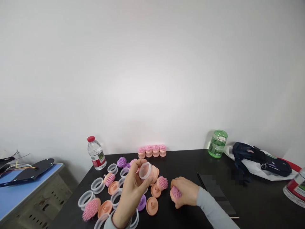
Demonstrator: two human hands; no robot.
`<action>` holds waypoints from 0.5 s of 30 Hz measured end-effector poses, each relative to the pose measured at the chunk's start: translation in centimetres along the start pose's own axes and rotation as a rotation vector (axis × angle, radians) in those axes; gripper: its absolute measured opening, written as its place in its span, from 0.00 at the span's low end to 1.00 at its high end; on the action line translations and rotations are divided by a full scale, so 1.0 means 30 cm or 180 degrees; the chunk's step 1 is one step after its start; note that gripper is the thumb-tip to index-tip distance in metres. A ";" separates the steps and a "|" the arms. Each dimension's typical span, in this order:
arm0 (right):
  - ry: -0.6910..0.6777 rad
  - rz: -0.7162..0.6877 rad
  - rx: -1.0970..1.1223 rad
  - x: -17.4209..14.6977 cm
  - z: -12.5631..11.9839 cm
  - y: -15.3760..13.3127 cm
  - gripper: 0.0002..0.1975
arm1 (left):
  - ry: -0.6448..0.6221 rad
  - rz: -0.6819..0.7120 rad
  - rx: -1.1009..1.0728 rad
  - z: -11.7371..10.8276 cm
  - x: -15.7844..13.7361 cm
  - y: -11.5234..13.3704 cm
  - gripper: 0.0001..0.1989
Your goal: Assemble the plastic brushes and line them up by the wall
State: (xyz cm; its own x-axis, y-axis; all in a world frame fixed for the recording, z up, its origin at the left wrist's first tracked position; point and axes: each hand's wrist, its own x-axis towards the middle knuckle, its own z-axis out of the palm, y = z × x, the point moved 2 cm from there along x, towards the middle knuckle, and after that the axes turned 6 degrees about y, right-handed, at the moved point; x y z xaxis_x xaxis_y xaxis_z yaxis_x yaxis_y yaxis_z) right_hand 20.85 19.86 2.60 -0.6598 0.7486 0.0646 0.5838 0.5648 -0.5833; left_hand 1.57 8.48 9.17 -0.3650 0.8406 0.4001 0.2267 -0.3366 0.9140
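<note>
Between the thumb and fingers of my left hand (pixel 131 190) is a clear plastic ring (pixel 145 170), tilted toward me. A peach piece (pixel 155 173) shows just behind it; whether my fingers touch that piece I cannot tell. My right hand (pixel 188 191) is closed around a pink bristle brush head (pixel 176 192), low over the black table. Pink brush head (pixel 162 183) and peach round base (pixel 152 206), which has a central stub, lie between my hands. More clear rings (pixel 116 198), peach discs and a purple disc (pixel 142 203) surround my left forearm.
Several pink-topped brushes (pixel 148 151) stand in a row by the wall. A red-capped water bottle (pixel 97 154) is at back left, a green container (pixel 217 144) at back right. A dark bag (pixel 262 159) and a flat dark panel (pixel 218 194) lie on the right.
</note>
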 end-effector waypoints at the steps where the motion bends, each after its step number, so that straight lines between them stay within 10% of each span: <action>1: 0.0004 0.0001 -0.0001 0.006 0.015 -0.003 0.25 | 0.0027 -0.0004 -0.0022 0.001 0.002 -0.009 0.18; 15: 0.0818 -0.0869 0.2105 -0.062 -0.060 -0.183 0.23 | -0.0646 -0.0009 -0.0229 0.087 -0.011 -0.030 0.19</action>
State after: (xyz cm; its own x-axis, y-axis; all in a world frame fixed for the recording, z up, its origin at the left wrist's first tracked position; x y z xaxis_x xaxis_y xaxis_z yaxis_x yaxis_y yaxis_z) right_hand 19.73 16.00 7.14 -0.5618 0.7153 0.4156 -0.0429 0.4765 -0.8781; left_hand 3.86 9.61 8.04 -0.1746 0.9073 0.3824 0.1581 -0.3575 0.9204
